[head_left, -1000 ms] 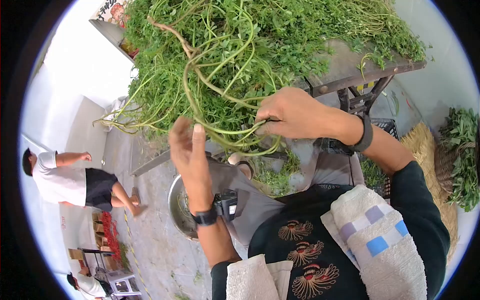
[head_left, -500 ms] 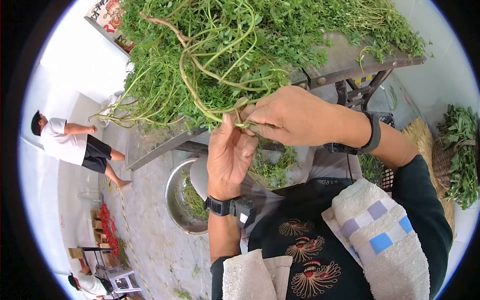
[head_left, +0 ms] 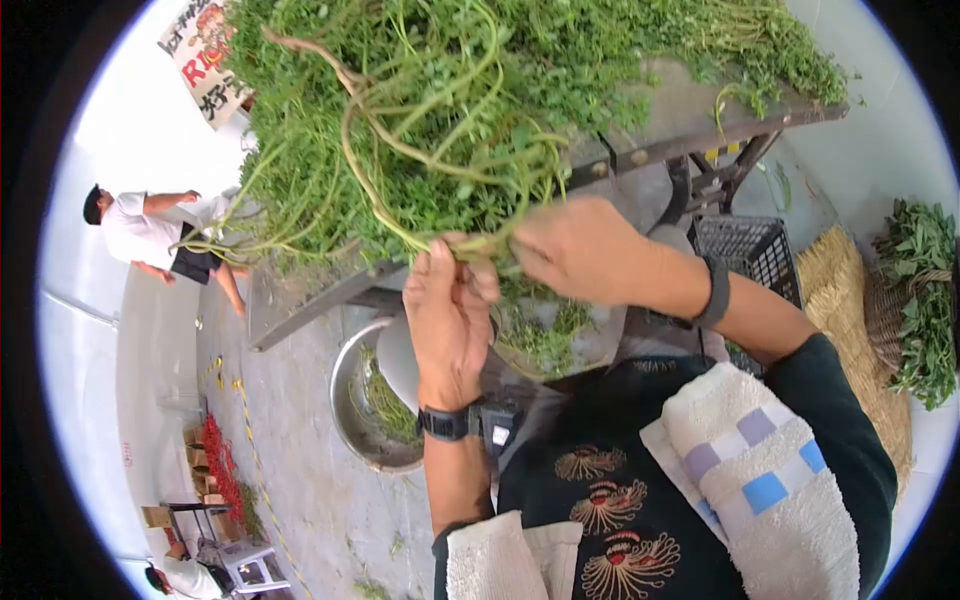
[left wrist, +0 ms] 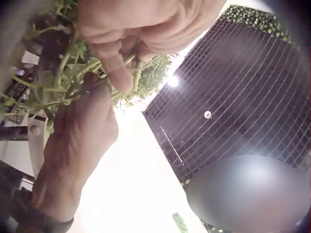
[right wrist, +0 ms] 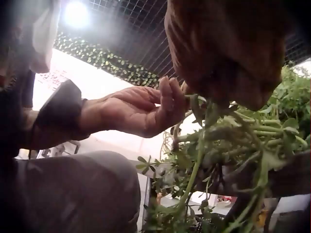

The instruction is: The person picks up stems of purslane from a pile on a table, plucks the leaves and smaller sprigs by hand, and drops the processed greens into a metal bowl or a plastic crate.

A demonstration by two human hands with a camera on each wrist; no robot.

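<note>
A long branching plant stem (head_left: 378, 204), brown at its thick end and green farther along, arches over a heap of leafy greens (head_left: 560, 60). My left hand (head_left: 447, 315) pinches this stem between thumb and fingers, close under the heap's front edge. To its right, my right hand (head_left: 590, 255) is blurred, its fingers curled at the green stems. In the left wrist view the right hand (left wrist: 82, 131) grips stems just below the left fingers. Leafy shoots (right wrist: 194, 174) hang under both hands in the right wrist view.
The heap covers most of a dark wooden table (head_left: 665, 97). A metal basin (head_left: 343, 400) with some greens stands on the floor. To the right are a black plastic crate (head_left: 765, 265), a straw bundle (head_left: 840, 310) and a wicker basket (head_left: 884, 315). A person (head_left: 140, 230) is at the far left.
My left hand has moved right from beside the stem and now pinches it. The right hand, beside the left half a second ago, has drawn slightly right. The person at the far left has walked on.
</note>
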